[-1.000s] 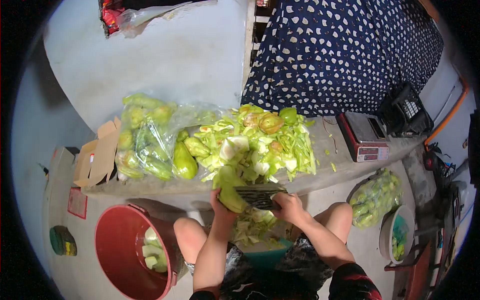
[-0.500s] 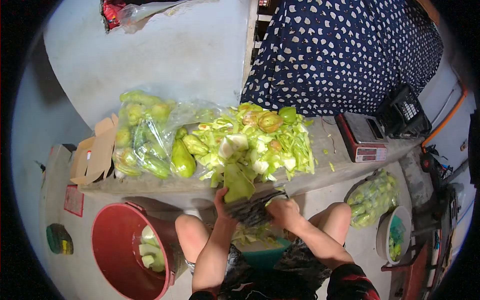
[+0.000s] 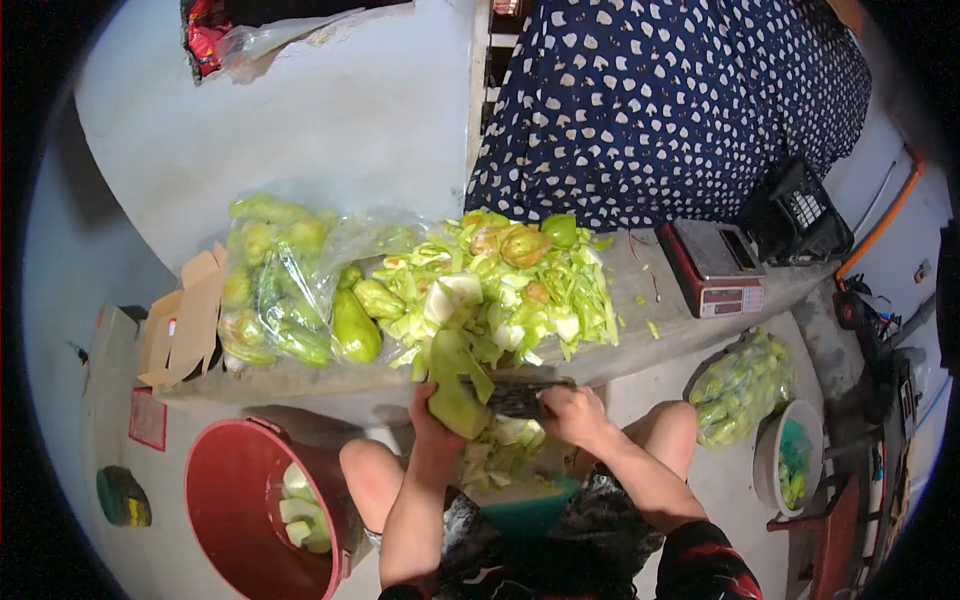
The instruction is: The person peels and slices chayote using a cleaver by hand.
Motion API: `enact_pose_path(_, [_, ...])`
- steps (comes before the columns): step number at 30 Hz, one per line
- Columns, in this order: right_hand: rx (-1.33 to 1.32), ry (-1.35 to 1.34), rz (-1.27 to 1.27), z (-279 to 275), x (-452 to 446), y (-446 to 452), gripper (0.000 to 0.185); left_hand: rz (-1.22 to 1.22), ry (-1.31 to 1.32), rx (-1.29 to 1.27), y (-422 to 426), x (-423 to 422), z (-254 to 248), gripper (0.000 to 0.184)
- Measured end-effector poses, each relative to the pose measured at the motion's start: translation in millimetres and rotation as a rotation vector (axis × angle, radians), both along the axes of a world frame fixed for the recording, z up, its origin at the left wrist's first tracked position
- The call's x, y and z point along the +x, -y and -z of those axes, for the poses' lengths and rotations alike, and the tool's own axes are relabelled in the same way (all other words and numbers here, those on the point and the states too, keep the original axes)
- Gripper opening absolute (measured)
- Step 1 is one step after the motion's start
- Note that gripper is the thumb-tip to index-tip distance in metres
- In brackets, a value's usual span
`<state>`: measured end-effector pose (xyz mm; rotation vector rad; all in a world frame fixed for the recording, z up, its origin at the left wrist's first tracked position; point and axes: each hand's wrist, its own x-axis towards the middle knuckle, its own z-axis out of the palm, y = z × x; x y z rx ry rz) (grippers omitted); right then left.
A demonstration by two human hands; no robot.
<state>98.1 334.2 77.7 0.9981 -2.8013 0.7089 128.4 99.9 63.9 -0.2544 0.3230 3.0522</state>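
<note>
While my left hand (image 3: 432, 415) stays clamped around the green fruit (image 3: 455, 395), my right hand (image 3: 573, 412) keeps its closed grip on the end of a dark blade (image 3: 520, 398); the fruit is held up, tilted, between the surface (image 3: 645, 315) and my knees. Half a second ago the blade was a blur slanting below the fruit's lower end; now it lies nearly level, higher up, beside the fruit's right side, and I cannot tell whether the edge touches the flesh; the fruit's rounded lower end now shows beneath the blade's level, and a thin strip of peel (image 3: 479, 380) stands out from its right side.

Around my hands little else has changed; the heap of peelings (image 3: 575, 305) stays spread on the surface, with the whole pear-shaped fruit (image 3: 355, 330) and the clear bag (image 3: 280, 290) to its left; more scraps (image 3: 512, 445) sit between my knees above the teal tub (image 3: 530, 512); the pale peeled pieces (image 3: 306, 515) lie in the red bin (image 3: 215, 480) as before.
</note>
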Motion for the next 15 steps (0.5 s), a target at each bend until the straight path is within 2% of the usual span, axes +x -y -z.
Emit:
enact_pose_path(2, [-0.109,-0.032,-0.101,-10,10,0,0.031,0.034,-0.087,-0.064,-1,-1,3,0.065])
enact_pose_path(4, [-0.108,0.032,-0.127,-11,9,1,0.034,0.092,-0.106,-0.084,-4,-1,12,0.065])
enact_pose_path(6, [-0.073,0.017,-0.031,-9,11,3,0.036,0.168,-0.098,-0.117,-4,6,18,0.066])
enact_pose_path(8, [-0.053,0.010,0.048,-2,4,0,0.034,0.150,0.025,-0.126,-5,5,15,0.065])
enact_pose_path(10, [-0.011,-0.007,0.002,-3,5,-7,0.037,0.159,-0.023,-0.108,-7,3,17,0.063])
enact_pose_path(11, [0.006,0.024,-0.040,-4,10,-9,0.045,0.149,-0.031,-0.140,-7,2,18,0.063])
enact_pose_path(14, [-0.043,0.058,-0.194,-11,19,-10,0.047,0.173,-0.069,-0.149,-7,1,15,0.063])
enact_pose_path(15, [-0.051,0.047,-0.185,-18,20,-5,0.041,0.172,0.007,-0.142,-7,3,14,0.064])
